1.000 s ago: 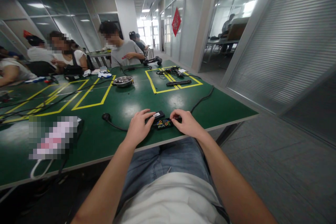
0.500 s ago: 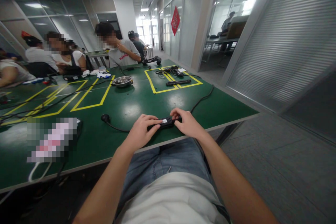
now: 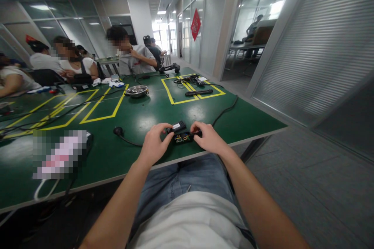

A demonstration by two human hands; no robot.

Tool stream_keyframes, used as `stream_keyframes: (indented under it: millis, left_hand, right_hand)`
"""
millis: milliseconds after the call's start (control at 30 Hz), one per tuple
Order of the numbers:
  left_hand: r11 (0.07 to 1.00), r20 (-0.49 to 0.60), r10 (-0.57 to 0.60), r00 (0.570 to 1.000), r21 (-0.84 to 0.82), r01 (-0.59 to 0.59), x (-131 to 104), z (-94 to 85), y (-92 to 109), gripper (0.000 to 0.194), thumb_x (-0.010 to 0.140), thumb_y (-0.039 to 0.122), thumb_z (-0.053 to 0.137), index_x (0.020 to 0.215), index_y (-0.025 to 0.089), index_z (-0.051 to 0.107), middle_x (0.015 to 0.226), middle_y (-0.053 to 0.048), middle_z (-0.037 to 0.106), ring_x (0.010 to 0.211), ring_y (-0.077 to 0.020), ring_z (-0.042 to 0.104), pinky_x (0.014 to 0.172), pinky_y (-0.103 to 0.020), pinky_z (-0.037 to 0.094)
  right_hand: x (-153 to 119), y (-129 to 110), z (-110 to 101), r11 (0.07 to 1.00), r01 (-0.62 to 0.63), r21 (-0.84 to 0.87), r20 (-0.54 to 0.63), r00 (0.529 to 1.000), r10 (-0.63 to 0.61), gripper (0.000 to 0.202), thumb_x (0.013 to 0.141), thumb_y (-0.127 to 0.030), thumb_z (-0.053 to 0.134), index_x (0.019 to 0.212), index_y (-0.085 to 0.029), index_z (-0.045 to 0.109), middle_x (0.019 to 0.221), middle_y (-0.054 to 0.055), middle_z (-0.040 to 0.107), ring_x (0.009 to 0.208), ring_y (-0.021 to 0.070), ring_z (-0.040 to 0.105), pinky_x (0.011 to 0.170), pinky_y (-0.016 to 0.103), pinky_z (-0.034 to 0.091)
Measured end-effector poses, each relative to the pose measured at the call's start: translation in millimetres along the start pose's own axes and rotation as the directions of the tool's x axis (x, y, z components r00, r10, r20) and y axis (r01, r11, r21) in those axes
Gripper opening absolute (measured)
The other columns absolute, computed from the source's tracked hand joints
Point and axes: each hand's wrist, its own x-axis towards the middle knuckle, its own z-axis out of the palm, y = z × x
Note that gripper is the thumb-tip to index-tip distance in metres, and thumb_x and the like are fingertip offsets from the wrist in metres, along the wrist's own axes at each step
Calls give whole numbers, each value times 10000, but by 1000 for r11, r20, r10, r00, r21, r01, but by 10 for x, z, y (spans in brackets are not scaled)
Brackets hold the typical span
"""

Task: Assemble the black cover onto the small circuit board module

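A small black electrical box lies opened near the table's front edge. Its cover (image 3: pixel 179 126), black with a white label, is tilted up on the far side, pinched at its left end by my left hand (image 3: pixel 155 141). The lower housing (image 3: pixel 182 138) shows coloured wires and round copper-like parts inside. My right hand (image 3: pixel 209 137) has its fingers closed around the housing's right end, where a black cable (image 3: pixel 224 113) runs off. On the left, another length of cable leads to a black power plug (image 3: pixel 118 131). My fingers hide both ends of the box.
A steel bowl (image 3: pixel 137 91) stands further back on the green table (image 3: pixel 140 114). Yellow tape frames a dark bar-shaped tool (image 3: pixel 199 92) and tangled black cables (image 3: pixel 187 80). A blurred pink item (image 3: pixel 62 153) lies at left. Several people sit across the room.
The cover has come off the black box and is raised in my left hand, exposing the wires inside. My right hand has stayed almost still.
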Motion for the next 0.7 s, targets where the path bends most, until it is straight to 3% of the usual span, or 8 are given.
stream_keyframes:
  millis: [67, 133, 300, 467, 567, 700]
  left_hand:
    - [991, -33, -102, 994, 80, 104, 25, 21, -15, 180, 960, 221, 706, 1134, 230, 752, 985, -58, 776, 954, -267, 719, 881, -398, 576]
    - [978, 14, -154, 988, 141, 151, 46, 43, -22, 115, 966, 217, 690, 1063, 232, 751, 940, -60, 769, 960, -286, 719, 865, -408, 573]
    - [990, 53, -43, 998, 134, 35, 12, 22, 39, 88, 969, 221, 665, 926, 234, 741, 1150, -79, 786, 1105, -290, 713, 1004, -436, 546]
    - [984, 165, -26, 986, 179, -4, -67, -65, 122, 82, 949, 248, 685, 886, 233, 734, 913, -42, 744, 840, -243, 711, 746, -353, 514]
    - [978, 189, -28, 982, 206, -11, -81, -76, 143, 78, 955, 251, 690, 899, 237, 743, 872, -33, 745, 811, -241, 707, 720, -341, 487]
    - [978, 142, 5, 990, 204, -34, -90, -65, 154, 114, 968, 271, 675, 893, 237, 755, 904, -44, 746, 826, -237, 711, 722, -333, 485]
  right_hand:
    - [-11, -13, 1, 1000, 4, -14, 2, 1000, -4, 165, 776, -106, 646, 883, -228, 675, 869, 12, 739, 883, 235, 679, 888, 368, 437]
    - [-22, -19, 2, 1000, 13, -12, 4, 1000, -13, 139, 800, -122, 659, 885, -229, 683, 870, 12, 739, 876, 231, 679, 884, 365, 439]
    - [-42, -13, -4, 999, 46, 0, 13, 999, -46, 114, 828, -143, 686, 901, -230, 693, 879, 14, 744, 876, 224, 679, 852, 346, 440]
    - [-46, -19, -15, 999, 50, 11, 16, 999, -50, 70, 856, -161, 699, 880, -225, 689, 850, 4, 747, 801, 200, 664, 814, 334, 433]
    - [-54, -25, -12, 999, 35, 36, 12, 999, -35, 62, 871, -162, 700, 877, -223, 691, 821, -7, 745, 744, 184, 651, 800, 330, 437]
    - [-73, -33, -2, 998, 56, 27, -41, 998, -55, 78, 866, -145, 716, 879, -221, 707, 844, -3, 754, 759, 183, 655, 826, 334, 442]
